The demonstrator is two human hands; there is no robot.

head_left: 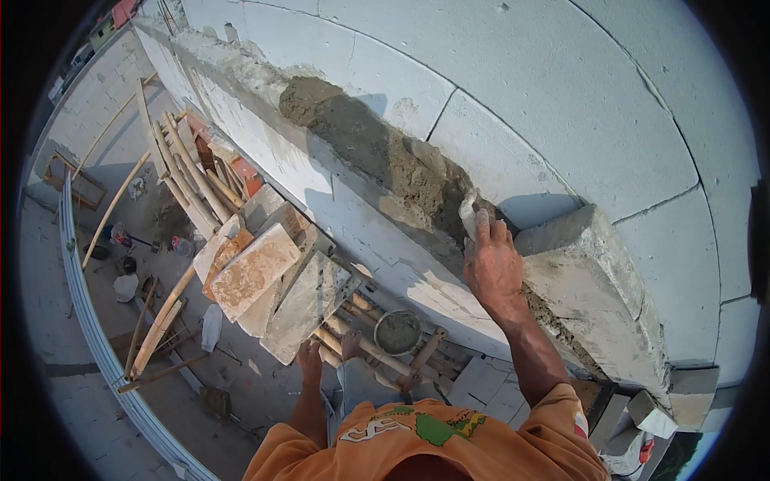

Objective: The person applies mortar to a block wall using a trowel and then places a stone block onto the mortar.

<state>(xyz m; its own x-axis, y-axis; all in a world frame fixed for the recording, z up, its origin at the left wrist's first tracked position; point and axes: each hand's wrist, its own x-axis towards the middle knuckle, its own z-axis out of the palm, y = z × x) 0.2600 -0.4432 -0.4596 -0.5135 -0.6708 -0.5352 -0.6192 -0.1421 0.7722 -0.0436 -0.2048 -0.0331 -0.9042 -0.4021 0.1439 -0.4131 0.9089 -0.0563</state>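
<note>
Nearest us is the orange cotton shirt with printed green and white figures, its soft sleeves opening toward 8 and 4 o'clock. From the right sleeve a bare forearm reaches toward 11 o'clock, and the right hand has its fingers curled close together, clamped, as far as we can tell, on a thin, pale, slightly curved piece; the thumb is hidden, and we cannot tell whether that piece is metal or stone. It stands at 11 o'clock from the knuckles, its long axis close to 12-to-6, against the near end of a wet grey-brown mortar bed. That lumpy, glistening strip runs away from the fingertips toward 10 o'clock, along the foot of a smooth wall of bluish-white blocks, and the right hand is clearly the nearer one. At 3 to 4 o'clock from the right wrist sits a rough, sharp-edged grey concrete block, its long side slanting from 11 to 5. The left hand, well apart at about 8 o'clock from the right, meets the lower end of a flat, dusty grey slab; we cannot tell whether its fingers grip or only rest. At 2 o'clock from that hand, a round bucket of grey mortar stands among smooth, rounded bamboo poles.
</note>
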